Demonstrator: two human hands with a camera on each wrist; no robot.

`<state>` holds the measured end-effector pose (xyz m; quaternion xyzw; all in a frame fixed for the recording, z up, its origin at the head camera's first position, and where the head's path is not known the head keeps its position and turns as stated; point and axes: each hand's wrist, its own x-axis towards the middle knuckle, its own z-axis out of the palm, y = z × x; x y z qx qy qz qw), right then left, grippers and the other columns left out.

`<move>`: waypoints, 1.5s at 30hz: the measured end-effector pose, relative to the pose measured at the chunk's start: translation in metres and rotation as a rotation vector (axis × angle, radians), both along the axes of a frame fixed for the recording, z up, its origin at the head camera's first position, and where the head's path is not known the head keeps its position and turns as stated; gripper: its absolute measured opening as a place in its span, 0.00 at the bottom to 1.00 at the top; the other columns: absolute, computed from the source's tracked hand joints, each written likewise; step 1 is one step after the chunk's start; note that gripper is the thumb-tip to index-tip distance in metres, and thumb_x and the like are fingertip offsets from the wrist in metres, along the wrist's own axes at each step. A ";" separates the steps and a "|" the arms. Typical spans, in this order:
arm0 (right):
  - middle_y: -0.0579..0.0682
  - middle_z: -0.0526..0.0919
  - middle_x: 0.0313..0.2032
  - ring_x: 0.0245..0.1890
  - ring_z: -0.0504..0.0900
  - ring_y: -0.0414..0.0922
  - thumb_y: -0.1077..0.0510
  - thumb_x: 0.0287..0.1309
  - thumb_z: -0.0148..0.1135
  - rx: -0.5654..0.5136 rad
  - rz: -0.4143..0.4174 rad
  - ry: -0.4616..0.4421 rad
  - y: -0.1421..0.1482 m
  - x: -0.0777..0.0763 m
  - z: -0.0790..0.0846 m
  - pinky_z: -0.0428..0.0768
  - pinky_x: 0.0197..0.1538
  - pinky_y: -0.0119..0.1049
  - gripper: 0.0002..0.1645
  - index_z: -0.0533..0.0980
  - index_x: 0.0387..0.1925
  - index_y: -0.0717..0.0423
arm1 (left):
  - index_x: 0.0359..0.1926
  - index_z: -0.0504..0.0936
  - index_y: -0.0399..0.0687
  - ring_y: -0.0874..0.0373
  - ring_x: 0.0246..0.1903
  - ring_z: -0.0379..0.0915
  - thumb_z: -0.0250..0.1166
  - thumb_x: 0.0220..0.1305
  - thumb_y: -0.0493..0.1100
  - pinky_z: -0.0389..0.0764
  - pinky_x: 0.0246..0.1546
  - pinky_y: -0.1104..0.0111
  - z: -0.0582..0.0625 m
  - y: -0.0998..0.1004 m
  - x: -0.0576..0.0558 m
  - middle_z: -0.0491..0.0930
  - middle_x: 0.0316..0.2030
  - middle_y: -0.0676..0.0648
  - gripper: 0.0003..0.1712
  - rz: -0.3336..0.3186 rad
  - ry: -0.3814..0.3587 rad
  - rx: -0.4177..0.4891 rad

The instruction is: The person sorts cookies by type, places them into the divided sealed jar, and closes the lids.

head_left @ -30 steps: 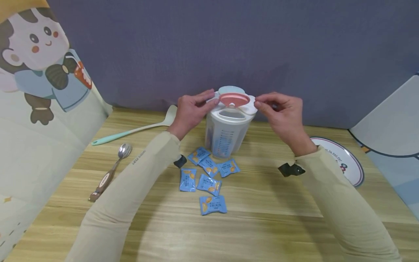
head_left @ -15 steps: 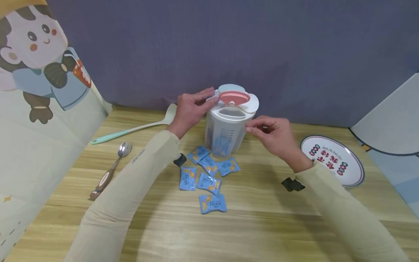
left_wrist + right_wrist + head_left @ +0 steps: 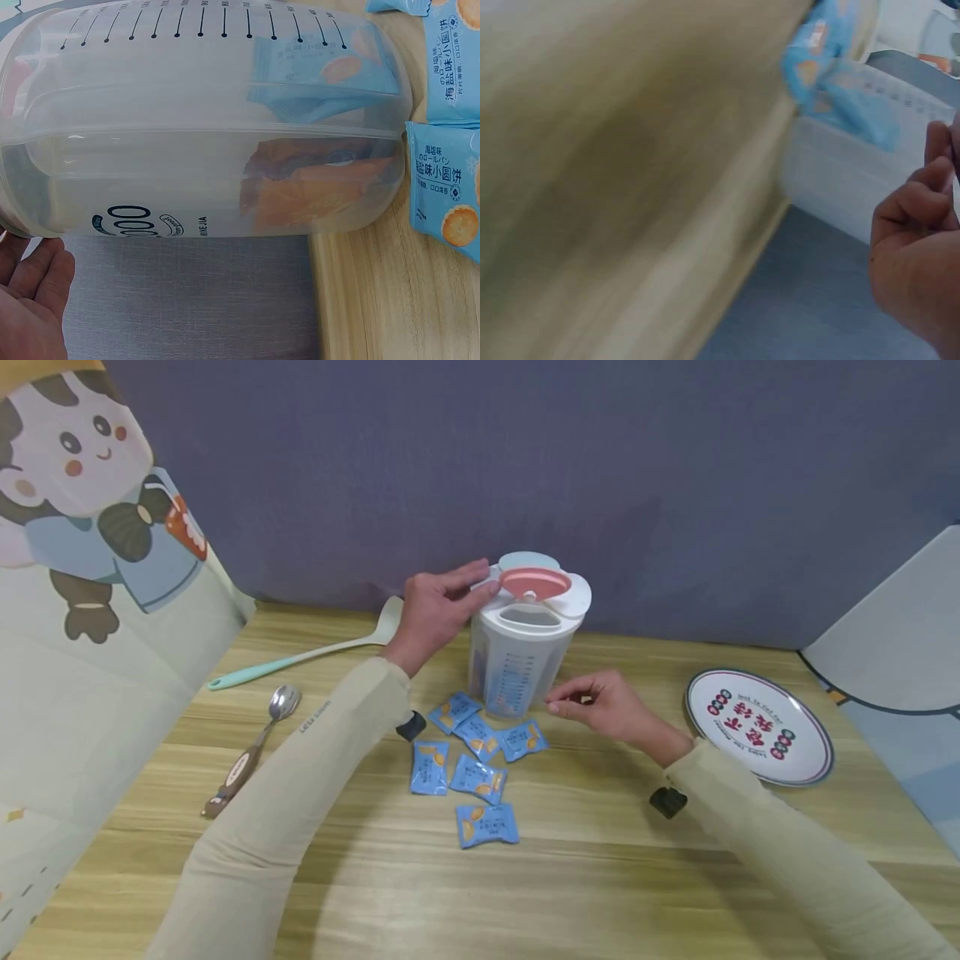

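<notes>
A translucent measuring canister (image 3: pixel 517 672) with black scale marks stands upright at the back. On its white lid (image 3: pixel 573 602), a pink flap (image 3: pixel 535 583) is tilted back behind a front opening. My left hand (image 3: pixel 435 610) rests against the lid's left side, thumb towards the front. In the left wrist view, a blue packet (image 3: pixel 315 82) and an orange-brown wrapper (image 3: pixel 315 184) show through the wall. My right hand (image 3: pixel 603 703) is low beside the canister, fingers loosely curled; nothing shows in it. Several blue cracker packets (image 3: pixel 480 779) lie before the canister.
A white plate (image 3: pixel 757 727) with red lettering lies at the right. To the left are a ladle-like utensil (image 3: pixel 300 656) with a mint handle and a metal spoon (image 3: pixel 251 747) with a brown handle. A dark grey panel (image 3: pixel 375 485) rises behind the canister.
My right hand has left the lid's right side and moved down to the canister's lower right, uncovering the plate. My left hand stays on the lid. The packets have not moved.
</notes>
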<state>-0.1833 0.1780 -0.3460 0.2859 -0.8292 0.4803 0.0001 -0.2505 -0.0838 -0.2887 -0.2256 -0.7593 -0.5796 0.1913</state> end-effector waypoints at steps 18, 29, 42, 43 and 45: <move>0.55 0.85 0.31 0.33 0.82 0.45 0.67 0.49 0.71 0.079 0.089 -0.244 0.005 -0.014 -0.042 0.80 0.36 0.32 0.06 0.83 0.31 0.67 | 0.48 0.84 0.44 0.69 0.49 0.75 0.71 0.56 0.49 0.76 0.47 0.76 0.000 0.000 0.001 0.80 0.49 0.53 0.21 0.024 0.023 -0.020; 0.56 0.85 0.31 0.32 0.83 0.45 0.70 0.46 0.72 0.070 0.109 -0.210 0.001 -0.015 -0.052 0.81 0.36 0.32 0.11 0.82 0.35 0.69 | 0.48 0.84 0.44 0.69 0.48 0.75 0.72 0.55 0.50 0.76 0.46 0.75 0.000 0.000 0.000 0.80 0.49 0.54 0.21 0.018 0.008 -0.004; 0.49 0.82 0.24 0.25 0.78 0.42 0.70 0.45 0.72 0.161 0.161 -0.124 0.001 -0.015 -0.051 0.78 0.29 0.33 0.24 0.77 0.47 0.72 | 0.47 0.84 0.43 0.69 0.48 0.75 0.72 0.55 0.49 0.77 0.46 0.75 0.000 0.000 0.000 0.80 0.49 0.53 0.22 0.018 0.019 -0.003; 0.49 0.82 0.24 0.25 0.78 0.42 0.70 0.45 0.72 0.167 0.162 -0.121 0.001 -0.015 -0.051 0.78 0.28 0.32 0.24 0.77 0.47 0.72 | 0.47 0.84 0.43 0.69 0.48 0.75 0.72 0.55 0.49 0.77 0.46 0.75 0.000 0.000 0.000 0.80 0.49 0.53 0.21 0.018 0.019 -0.002; 0.49 0.81 0.24 0.25 0.77 0.42 0.70 0.45 0.72 0.170 0.167 -0.125 0.001 -0.015 -0.050 0.77 0.28 0.32 0.24 0.77 0.47 0.72 | 0.47 0.84 0.43 0.69 0.48 0.75 0.72 0.55 0.49 0.77 0.46 0.75 0.000 0.000 0.000 0.80 0.49 0.53 0.21 0.018 0.021 -0.002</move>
